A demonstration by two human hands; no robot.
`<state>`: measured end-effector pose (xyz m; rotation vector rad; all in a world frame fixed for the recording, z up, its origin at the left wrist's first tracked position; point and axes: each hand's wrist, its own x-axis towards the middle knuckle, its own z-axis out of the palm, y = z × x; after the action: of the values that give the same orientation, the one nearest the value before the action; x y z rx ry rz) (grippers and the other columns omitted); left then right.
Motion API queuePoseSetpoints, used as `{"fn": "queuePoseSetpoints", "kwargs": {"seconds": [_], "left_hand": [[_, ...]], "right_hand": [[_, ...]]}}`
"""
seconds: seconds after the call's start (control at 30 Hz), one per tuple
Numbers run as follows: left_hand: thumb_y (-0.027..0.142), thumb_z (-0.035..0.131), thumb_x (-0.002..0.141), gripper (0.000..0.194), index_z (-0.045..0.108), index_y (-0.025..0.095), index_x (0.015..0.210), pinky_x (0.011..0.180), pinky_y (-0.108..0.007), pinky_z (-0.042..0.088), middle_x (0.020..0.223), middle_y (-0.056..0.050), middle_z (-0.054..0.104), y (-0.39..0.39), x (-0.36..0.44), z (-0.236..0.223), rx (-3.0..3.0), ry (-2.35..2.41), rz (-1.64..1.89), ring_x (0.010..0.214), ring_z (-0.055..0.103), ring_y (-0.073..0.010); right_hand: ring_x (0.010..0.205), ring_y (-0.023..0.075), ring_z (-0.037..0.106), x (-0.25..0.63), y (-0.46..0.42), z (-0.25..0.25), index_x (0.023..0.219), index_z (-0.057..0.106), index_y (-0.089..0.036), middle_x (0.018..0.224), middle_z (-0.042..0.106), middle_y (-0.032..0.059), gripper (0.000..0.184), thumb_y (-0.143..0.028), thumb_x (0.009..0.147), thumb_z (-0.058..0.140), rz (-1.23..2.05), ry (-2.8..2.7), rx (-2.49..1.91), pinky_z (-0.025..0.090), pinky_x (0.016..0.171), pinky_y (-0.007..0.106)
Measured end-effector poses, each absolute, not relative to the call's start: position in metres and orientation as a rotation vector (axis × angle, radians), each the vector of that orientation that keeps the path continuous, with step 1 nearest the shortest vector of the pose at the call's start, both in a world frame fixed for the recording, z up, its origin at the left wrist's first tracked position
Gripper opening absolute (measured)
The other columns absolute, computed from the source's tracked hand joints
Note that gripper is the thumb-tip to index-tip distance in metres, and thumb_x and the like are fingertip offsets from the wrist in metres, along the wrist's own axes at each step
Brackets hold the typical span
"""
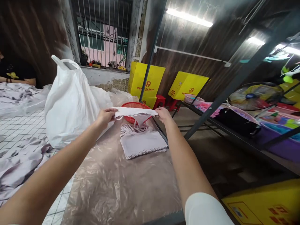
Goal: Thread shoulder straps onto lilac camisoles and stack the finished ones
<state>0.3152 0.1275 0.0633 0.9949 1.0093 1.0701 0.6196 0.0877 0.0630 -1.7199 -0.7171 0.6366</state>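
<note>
My left hand (107, 117) and my right hand (163, 114) are closed on opposite ends of a pale lilac fabric piece (136, 112). It is pulled taut between them, its wavy lower edge and some thin straps hanging down. Below it a stack of folded lilac fabric pieces (142, 143) with scalloped edges lies on the plastic sheet (126, 187), straps bunched at its far side. Behind the held piece, and partly hidden by it, stands a red plastic basket (133, 104).
A full white plastic bag (70, 106) stands left of the stack. Loose lilac fabric (25, 162) lies on the tiled-pattern surface at left, with a person (18, 72) beyond. Grey metal posts (211, 109) and a rack with a purple tub (276, 140) are at right; yellow boxes (147, 78) stand behind.
</note>
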Motion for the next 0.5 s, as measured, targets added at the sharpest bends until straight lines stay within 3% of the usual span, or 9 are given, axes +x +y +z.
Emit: {"fn": "queuePoseSetpoints", "kwargs": {"seconds": [0.27,0.4,0.5], "left_hand": [[-0.011,0.065,0.067,0.019,0.066,0.008,0.062,0.045,-0.020,0.054,0.055,-0.002,0.062,0.067,0.351,-0.059,0.888,1.074,0.676,0.044,0.065,-0.0133],[-0.012,0.067,0.067,0.020,0.066,0.007,0.062,0.047,-0.020,0.056,0.055,-0.002,0.063,0.066,0.358,-0.068,0.872,1.058,0.614,0.045,0.066,-0.0147],[-0.010,0.068,0.070,0.018,0.066,0.007,0.064,0.050,-0.019,0.057,0.058,-0.004,0.066,0.092,0.362,-0.044,0.876,1.028,0.643,0.047,0.066,-0.0121]], "right_hand": [[0.048,0.0062,0.049,0.665,0.026,-0.045,0.068,0.052,-0.017,0.056,0.054,-0.0046,0.019,-0.011,0.073,0.069,0.775,-0.586,-1.933,0.042,0.048,0.016],[0.043,0.0045,0.046,0.675,0.015,-0.050,0.067,0.052,-0.017,0.052,0.053,-0.0055,0.022,-0.011,0.073,0.073,0.794,-0.556,-1.941,0.037,0.041,0.013],[0.042,0.0033,0.045,0.676,0.027,-0.028,0.069,0.052,-0.017,0.052,0.052,-0.0065,0.023,-0.012,0.075,0.073,0.779,-0.584,-1.879,0.036,0.040,0.011]]}}
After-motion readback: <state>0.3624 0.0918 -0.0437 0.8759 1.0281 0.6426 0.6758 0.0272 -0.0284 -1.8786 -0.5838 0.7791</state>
